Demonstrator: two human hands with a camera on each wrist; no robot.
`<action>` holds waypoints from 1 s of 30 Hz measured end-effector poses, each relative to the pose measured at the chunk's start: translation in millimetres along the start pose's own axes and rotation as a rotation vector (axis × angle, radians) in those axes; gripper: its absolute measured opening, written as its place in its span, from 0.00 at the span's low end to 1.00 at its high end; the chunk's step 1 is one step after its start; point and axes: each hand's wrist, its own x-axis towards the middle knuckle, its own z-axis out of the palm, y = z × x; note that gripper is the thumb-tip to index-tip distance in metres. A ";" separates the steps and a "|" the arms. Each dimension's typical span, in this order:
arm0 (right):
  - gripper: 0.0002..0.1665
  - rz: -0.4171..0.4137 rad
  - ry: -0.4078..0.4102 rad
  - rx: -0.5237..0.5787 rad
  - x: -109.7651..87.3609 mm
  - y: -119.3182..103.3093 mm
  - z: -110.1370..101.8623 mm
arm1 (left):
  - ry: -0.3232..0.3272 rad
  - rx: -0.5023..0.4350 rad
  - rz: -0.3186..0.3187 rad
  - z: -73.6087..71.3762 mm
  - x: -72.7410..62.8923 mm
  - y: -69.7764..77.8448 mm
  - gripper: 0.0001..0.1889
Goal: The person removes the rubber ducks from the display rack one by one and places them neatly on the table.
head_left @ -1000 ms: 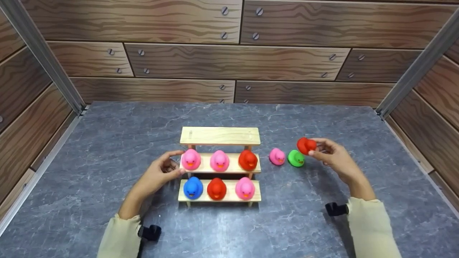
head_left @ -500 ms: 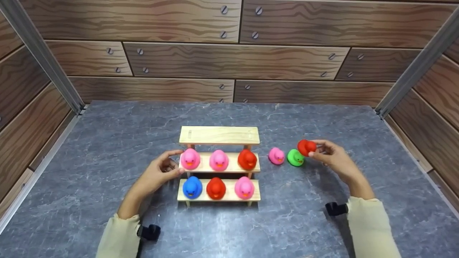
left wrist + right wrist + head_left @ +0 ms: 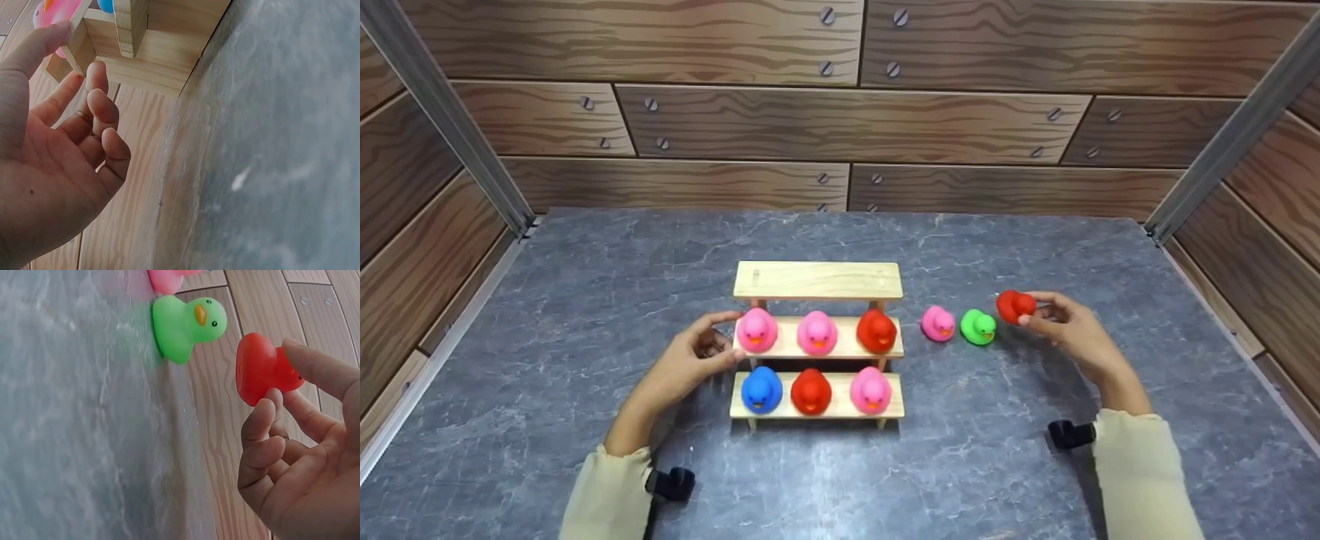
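My right hand point(image 3: 1069, 326) pinches a red rubber duck point(image 3: 1012, 307) between thumb and fingers, raised off the table in the right wrist view. Left of it, a green rubber duck point(image 3: 978, 327) and a pink rubber duck point(image 3: 938, 323) sit on the table. A three-tier wooden display stand point(image 3: 819, 280) bears two pink ducks and a red duck point(image 3: 877, 333) on its middle tier. On the bottom tier are a blue duck point(image 3: 762, 390), a red duck and a pink duck. With thumb and index finger, my left hand point(image 3: 694, 355) grips the left end of the middle tier.
The stand's top tier carries no ducks. Grey marbled tabletop point(image 3: 825, 480) surrounds everything, with wood-patterned panels point(image 3: 840, 124) behind and at both sides. A black wrist camera point(image 3: 670, 484) sticks out from the left sleeve, another from the right.
My right hand has moved slightly right with the red duck, which no longer overlaps the green duck in the head view. The left hand keeps its place on the stand.
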 end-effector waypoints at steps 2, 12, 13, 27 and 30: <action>0.31 0.003 0.001 0.000 0.5 1.6 -0.7 | 0.004 0.000 -0.007 -0.3 0.0 1.0 0.29; 0.35 0.035 -0.006 -0.069 2.3 10.5 -2.7 | 0.006 -0.005 -0.008 0.5 0.6 1.2 0.29; 0.36 0.038 -0.009 -0.066 2.9 11.7 -3.0 | 0.006 -0.003 -0.008 0.7 0.6 0.8 0.29; 0.36 0.084 -0.109 -0.063 3.7 20.4 -7.5 | 0.010 0.011 0.002 0.3 0.7 1.0 0.29; 0.37 0.094 -0.124 -0.082 3.5 19.4 -6.8 | 0.014 0.013 -0.003 0.2 0.8 0.8 0.28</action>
